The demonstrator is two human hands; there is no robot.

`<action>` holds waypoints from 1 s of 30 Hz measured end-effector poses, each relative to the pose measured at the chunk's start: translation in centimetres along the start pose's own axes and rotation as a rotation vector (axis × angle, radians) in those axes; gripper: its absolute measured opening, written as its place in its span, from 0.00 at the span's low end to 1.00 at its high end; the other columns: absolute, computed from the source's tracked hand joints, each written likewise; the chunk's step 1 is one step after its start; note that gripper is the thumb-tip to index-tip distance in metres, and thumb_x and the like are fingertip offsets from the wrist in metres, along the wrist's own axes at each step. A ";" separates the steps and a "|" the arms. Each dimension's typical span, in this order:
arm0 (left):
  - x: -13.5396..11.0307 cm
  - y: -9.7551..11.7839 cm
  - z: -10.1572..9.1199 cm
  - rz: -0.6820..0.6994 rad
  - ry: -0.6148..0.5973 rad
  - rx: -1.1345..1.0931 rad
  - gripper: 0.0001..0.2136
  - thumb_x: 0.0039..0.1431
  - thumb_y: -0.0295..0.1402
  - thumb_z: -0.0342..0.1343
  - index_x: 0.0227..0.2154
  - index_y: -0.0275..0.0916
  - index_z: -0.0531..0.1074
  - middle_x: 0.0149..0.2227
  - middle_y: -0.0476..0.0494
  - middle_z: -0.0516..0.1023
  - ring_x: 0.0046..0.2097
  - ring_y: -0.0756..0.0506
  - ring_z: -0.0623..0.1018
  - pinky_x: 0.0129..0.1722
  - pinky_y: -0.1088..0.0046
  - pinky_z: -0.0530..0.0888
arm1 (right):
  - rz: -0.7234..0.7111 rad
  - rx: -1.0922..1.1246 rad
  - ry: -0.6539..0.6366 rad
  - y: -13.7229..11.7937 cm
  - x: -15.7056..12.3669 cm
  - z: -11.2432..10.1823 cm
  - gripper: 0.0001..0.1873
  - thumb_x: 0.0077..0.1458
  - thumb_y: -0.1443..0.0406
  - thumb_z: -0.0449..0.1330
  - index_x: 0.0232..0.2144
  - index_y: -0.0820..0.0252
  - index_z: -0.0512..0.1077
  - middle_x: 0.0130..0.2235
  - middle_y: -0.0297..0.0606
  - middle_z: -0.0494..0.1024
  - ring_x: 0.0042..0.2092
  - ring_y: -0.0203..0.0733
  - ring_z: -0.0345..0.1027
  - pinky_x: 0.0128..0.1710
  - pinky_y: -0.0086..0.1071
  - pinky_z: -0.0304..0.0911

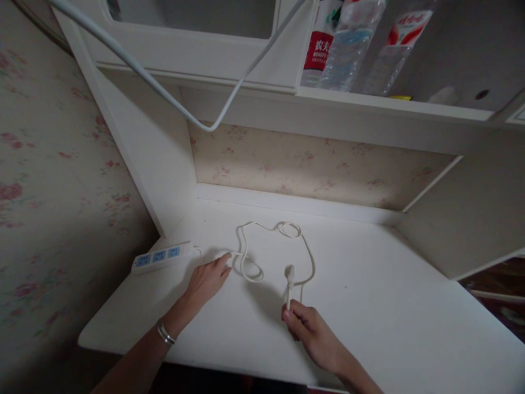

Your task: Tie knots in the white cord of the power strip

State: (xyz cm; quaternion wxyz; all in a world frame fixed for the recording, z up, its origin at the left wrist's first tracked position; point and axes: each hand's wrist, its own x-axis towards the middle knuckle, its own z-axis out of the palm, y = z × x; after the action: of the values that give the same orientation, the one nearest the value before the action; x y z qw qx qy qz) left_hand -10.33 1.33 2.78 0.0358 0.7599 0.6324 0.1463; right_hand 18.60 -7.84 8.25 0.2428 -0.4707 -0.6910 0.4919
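Observation:
A white power strip (162, 256) with blue socket faces lies at the left of the white desk. Its long white cord (310, 249) snakes across the desk in loose loops. My left hand (208, 280), palm down beside the strip, has its fingers stretched out and thumb apart. Its fingertips are at the cord, seemingly touching it. Toward the front, my right hand (305, 328) is closed around the cord just below the plug (290, 272). The plug points up and away from me, above the desk. Part of the cord is hidden behind my left hand.
A bent pale bar (210, 128) hangs across the upper view. Above the desk, a shelf (394, 105) holds several plastic bottles (346, 52). White side panels (151, 142) and a flowered wall (303, 161) border the desk (369, 306).

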 end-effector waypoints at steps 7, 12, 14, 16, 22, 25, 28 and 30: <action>0.3 1.6 -0.4 0.026 0.032 0.046 0.16 0.64 0.44 0.42 0.43 0.46 0.72 0.37 0.40 0.78 0.33 0.43 0.77 0.29 0.71 0.66 | -0.140 -0.114 0.007 0.3 0.9 3.8 0.18 0.64 0.53 0.44 0.29 0.57 0.63 0.29 0.31 0.65 0.34 0.36 0.59 0.35 0.29 0.56; 1.0 2.3 -0.1 0.016 0.118 -0.226 0.19 0.65 0.45 0.40 0.31 0.41 0.72 0.32 0.42 0.77 0.33 0.45 0.75 0.32 0.72 0.66 | -0.207 -0.156 0.062 0.6 1.6 5.1 0.16 0.65 0.56 0.44 0.32 0.56 0.65 0.35 0.36 0.71 0.40 0.39 0.63 0.42 0.32 0.57; 1.5 2.4 0.0 -0.052 0.137 -0.468 0.20 0.64 0.46 0.40 0.26 0.39 0.69 0.26 0.45 0.73 0.29 0.47 0.73 0.30 0.73 0.66 | -0.212 -0.152 0.080 0.7 1.8 5.2 0.16 0.65 0.56 0.44 0.33 0.56 0.66 0.34 0.36 0.71 0.40 0.39 0.63 0.42 0.32 0.58; 2.0 2.6 -0.1 -0.175 0.147 -0.769 0.21 0.62 0.49 0.41 0.24 0.38 0.67 0.22 0.49 0.68 0.24 0.50 0.68 0.25 0.76 0.63 | -0.220 -0.151 0.090 0.7 1.9 5.4 0.16 0.65 0.56 0.44 0.33 0.57 0.66 0.34 0.36 0.71 0.40 0.39 0.63 0.42 0.32 0.58; 2.6 3.7 -0.4 -0.332 0.104 -1.454 0.21 0.55 0.52 0.51 0.38 0.37 0.71 0.27 0.52 0.67 0.20 0.57 0.60 0.17 0.82 0.52 | -0.293 -0.169 0.040 -0.8 3.8 6.3 0.15 0.66 0.58 0.43 0.33 0.57 0.65 0.32 0.34 0.69 0.36 0.36 0.62 0.37 0.29 0.57; 2.2 4.5 0.2 -0.376 -0.024 -1.588 0.21 0.53 0.49 0.55 0.40 0.36 0.74 0.27 0.51 0.70 0.21 0.57 0.63 0.17 0.81 0.56 | -0.313 -0.189 0.012 -2.2 6.1 6.8 0.14 0.66 0.59 0.43 0.33 0.56 0.64 0.30 0.33 0.69 0.33 0.36 0.62 0.34 0.28 0.56; 1.6 5.1 0.7 -0.463 -0.113 -1.794 0.20 0.50 0.48 0.59 0.37 0.34 0.76 0.29 0.47 0.75 0.28 0.52 0.72 0.28 0.79 0.68 | -0.330 -0.285 0.051 -3.1 8.8 7.1 0.14 0.66 0.59 0.43 0.33 0.57 0.63 0.30 0.33 0.70 0.32 0.36 0.63 0.35 0.30 0.56; 1.1 5.4 0.5 -0.479 -0.203 -1.954 0.23 0.52 0.51 0.56 0.38 0.33 0.76 0.33 0.42 0.78 0.36 0.47 0.76 0.38 0.74 0.71 | -0.347 -0.364 0.102 -3.4 10.5 7.1 0.14 0.66 0.59 0.43 0.32 0.57 0.64 0.32 0.34 0.71 0.34 0.37 0.64 0.38 0.31 0.55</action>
State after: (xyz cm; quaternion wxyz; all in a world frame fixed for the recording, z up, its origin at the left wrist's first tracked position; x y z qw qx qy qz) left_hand -4.89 1.45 3.78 0.7245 0.2596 0.3655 0.5236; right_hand 6.93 -1.97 7.22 0.2692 -0.4053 -0.8255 0.2861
